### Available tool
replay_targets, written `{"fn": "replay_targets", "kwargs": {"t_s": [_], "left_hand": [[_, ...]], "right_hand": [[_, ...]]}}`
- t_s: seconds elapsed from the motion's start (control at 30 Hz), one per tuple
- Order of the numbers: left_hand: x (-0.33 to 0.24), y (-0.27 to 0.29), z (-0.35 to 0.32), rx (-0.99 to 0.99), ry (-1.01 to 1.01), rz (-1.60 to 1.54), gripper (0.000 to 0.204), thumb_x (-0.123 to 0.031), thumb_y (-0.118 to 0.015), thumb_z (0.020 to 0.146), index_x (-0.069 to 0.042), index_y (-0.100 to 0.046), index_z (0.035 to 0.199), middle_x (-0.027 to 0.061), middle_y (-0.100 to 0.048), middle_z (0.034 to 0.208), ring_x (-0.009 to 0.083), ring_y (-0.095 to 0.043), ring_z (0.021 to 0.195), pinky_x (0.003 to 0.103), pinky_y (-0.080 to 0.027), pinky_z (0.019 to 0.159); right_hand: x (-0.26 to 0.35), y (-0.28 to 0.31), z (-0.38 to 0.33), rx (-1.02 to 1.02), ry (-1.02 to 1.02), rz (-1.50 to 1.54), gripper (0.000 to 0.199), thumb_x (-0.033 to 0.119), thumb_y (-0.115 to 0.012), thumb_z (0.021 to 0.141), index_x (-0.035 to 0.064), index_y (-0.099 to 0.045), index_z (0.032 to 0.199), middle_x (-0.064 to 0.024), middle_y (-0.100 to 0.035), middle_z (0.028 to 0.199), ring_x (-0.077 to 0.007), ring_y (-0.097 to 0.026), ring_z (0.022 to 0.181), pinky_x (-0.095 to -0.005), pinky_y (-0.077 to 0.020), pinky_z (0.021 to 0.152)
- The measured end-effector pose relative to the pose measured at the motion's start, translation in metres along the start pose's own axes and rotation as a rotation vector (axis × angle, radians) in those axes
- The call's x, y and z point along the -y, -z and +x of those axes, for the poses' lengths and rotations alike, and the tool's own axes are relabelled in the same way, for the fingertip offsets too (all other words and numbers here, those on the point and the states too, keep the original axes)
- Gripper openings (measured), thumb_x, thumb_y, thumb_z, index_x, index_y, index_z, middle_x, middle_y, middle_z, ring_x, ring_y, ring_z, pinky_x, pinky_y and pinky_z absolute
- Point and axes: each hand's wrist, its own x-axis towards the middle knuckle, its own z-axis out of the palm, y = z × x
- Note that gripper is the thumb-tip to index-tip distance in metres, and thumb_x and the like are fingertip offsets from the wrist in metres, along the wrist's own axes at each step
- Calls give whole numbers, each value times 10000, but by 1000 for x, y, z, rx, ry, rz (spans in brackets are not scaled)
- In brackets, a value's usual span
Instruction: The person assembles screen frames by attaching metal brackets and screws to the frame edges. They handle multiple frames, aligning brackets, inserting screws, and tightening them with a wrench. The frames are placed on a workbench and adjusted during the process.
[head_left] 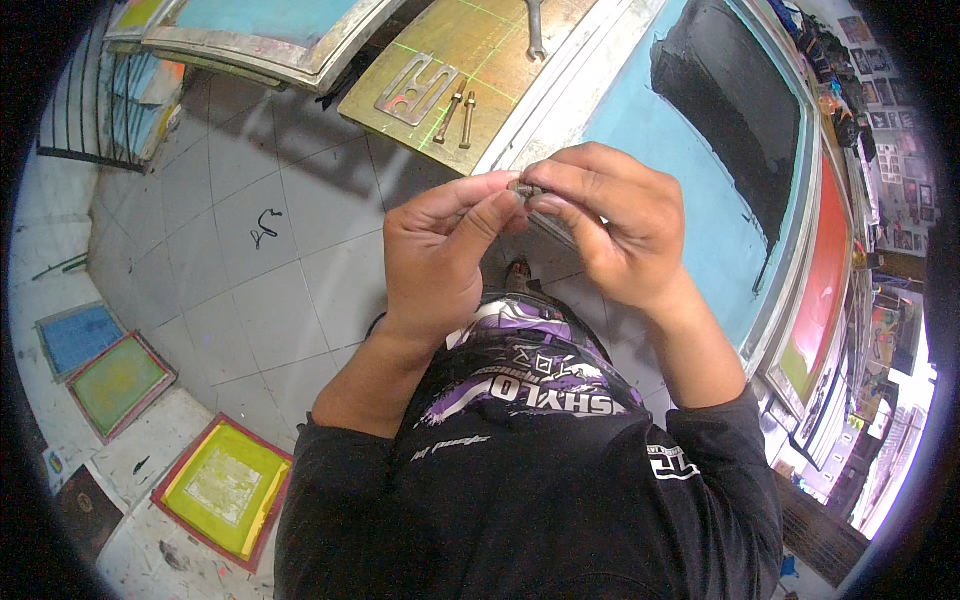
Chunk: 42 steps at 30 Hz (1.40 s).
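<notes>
Close together in front of my chest, my left hand (445, 245) and my right hand (615, 220) both pinch a small dark metal piece (527, 189) between thumb and fingertips. My fingers cover most of it, so whether it is a nut or another fitting cannot be seen. Just beyond my left hand, two bolts (468, 120) lie side by side on a worn yellowish board (490, 60). Left of them rests a flat slotted metal plate (416, 88). A wrench (536, 32) lies farther back on the same board.
On my right stands a large framed screen (640, 120) with blue mesh and a black smear of ink. Another framed screen (265, 40) is at the far left. Smaller framed screens (215, 485) lean low at left. A dark cord (266, 228) lies on the tiled floor.
</notes>
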Motion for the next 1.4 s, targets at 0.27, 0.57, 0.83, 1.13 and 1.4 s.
{"fn": "replay_targets", "kwargs": {"t_s": [0.27,0.57,0.83,1.13,1.4], "left_hand": [[0,-5,1,-56,-118,223,165,-17,-589,856,65,-624,995,94,-648,866,98,-604,752,205,-490,686],[1,-3,14,-128,-279,441,154,-20,-584,857,71,-626,973,85,-647,864,79,-594,754,186,-475,666],[-2,73,110,-217,-315,1007,160,-37,-640,770,-11,-671,925,85,-676,863,135,-626,769,242,-481,703],[3,101,114,-256,-300,1037,223,2,-600,770,-16,-662,983,86,-673,900,144,-623,845,271,-478,774],[34,38,35,-7,-636,1108,295,-105,-715,716,-6,-631,981,126,-622,946,228,-580,874,322,-448,781]], "right_hand": [[2,-6,0,-47,32,-93,209,-47,-631,725,-20,-631,932,-133,-632,801,-225,-627,680,-266,-488,593],[-6,-19,3,-67,-62,-75,272,18,-639,765,-29,-591,1028,-135,-608,804,-230,-597,677,-282,-476,616],[-14,15,-9,-388,-279,-26,452,104,-690,719,-7,-541,1130,-124,-605,883,-201,-588,751,-294,-461,652],[-20,38,-58,-385,-389,-146,314,53,-672,724,-3,-605,1026,-128,-613,907,-197,-591,763,-278,-455,659],[-19,23,-74,-83,-350,-177,298,43,-675,676,63,-618,967,-96,-574,892,-255,-565,802,-329,-415,696]]}}
